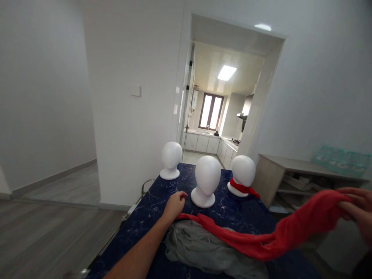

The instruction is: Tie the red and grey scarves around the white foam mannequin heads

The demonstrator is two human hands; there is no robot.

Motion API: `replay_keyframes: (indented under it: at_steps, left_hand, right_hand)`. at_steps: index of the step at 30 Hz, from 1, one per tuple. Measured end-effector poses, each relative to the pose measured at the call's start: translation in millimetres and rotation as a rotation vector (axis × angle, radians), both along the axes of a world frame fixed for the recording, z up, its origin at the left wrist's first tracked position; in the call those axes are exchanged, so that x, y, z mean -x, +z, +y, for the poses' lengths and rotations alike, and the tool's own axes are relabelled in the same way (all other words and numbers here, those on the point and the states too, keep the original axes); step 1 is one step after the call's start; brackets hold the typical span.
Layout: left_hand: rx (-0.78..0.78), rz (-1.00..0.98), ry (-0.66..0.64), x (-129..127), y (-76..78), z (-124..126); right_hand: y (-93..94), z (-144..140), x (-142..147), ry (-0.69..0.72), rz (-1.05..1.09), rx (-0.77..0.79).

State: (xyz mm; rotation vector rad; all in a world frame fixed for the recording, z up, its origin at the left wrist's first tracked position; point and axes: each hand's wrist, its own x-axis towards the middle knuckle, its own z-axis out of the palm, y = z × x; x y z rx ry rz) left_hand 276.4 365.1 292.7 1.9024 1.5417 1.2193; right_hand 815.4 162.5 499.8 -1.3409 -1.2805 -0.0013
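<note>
A long red scarf (pixel 250 242) runs across the table, sagging from right to left. My right hand (pixel 356 207) grips its raised end at the right edge, partly out of frame. The other end of the scarf meets my left wrist. My left hand (pixel 175 202) is over the table with its fingers curled; whatever they hold, if anything, is hidden. Just right of it stands a white mannequin head (pixel 208 176). Under the scarf lies a crumpled grey cloth (pixel 194 242).
At the table's far left is a second white head (pixel 172 155). A third head (pixel 243 170) on the right wears a red cloth (pixel 240 186) round its neck. The dark blue marbled table (pixel 139 228) stands beside a wooden shelf unit (pixel 270 170) carrying packed bottles (pixel 343 159).
</note>
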Motion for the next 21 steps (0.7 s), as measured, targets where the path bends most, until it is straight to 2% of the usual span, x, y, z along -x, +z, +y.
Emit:
replay_keyframes:
  at_steps: [1,2,4,6,9,12,14,15,16,18,19,21]
  left_hand:
    - [-0.015,0.017,-0.030,-1.3,-2.2,-0.1]
    - [-0.029,0.034,-0.047,-2.0,-4.0,-0.3]
    - [-0.043,0.054,-0.056,-1.3,-6.4,-0.4]
    - [-0.039,0.059,-0.054,1.1,-7.3,0.0]
    - [-0.027,0.054,-0.041,5.2,-6.9,1.3]
    - [-0.032,0.036,-0.028,7.7,-6.7,3.1]
    - [-0.031,0.021,-0.027,8.5,-7.8,4.6]
    - [-0.030,0.015,-0.029,8.8,-8.7,5.5]
    - [-0.032,0.009,-0.033,9.1,-9.9,6.7]
    - [-0.053,0.005,-0.049,9.9,-12.9,9.6]
    - [-0.076,0.008,-0.061,10.3,-14.7,11.5]
    - [-0.128,0.015,-0.084,10.3,-19.0,16.2]
  right_hand:
    - [2.4,13.2,29.7,-0.042,0.055,0.047]
    - [2.8,25.7,64.1,0.029,0.026,0.109]
    - [-4.2,47.4,140.8,0.192,-0.165,0.212]
    - [-24.1,63.7,217.2,0.279,-0.401,0.247]
    - [-78.6,78.0,312.0,0.370,-0.686,0.327]
    - [-140.4,82.4,370.0,0.429,-0.857,0.474]
    - [-163.1,81.5,382.6,0.487,-0.903,0.557]
    - [-165.0,80.9,379.8,0.538,-0.879,0.546]
    - [-160.7,80.6,370.4,0.600,-0.823,0.496]
    - [-139.2,83.4,332.3,0.683,-0.630,0.292]
    - [-126.5,87.0,305.0,0.657,-0.514,0.177]
    - [-109.9,98.5,240.1,0.384,-0.249,0.015]
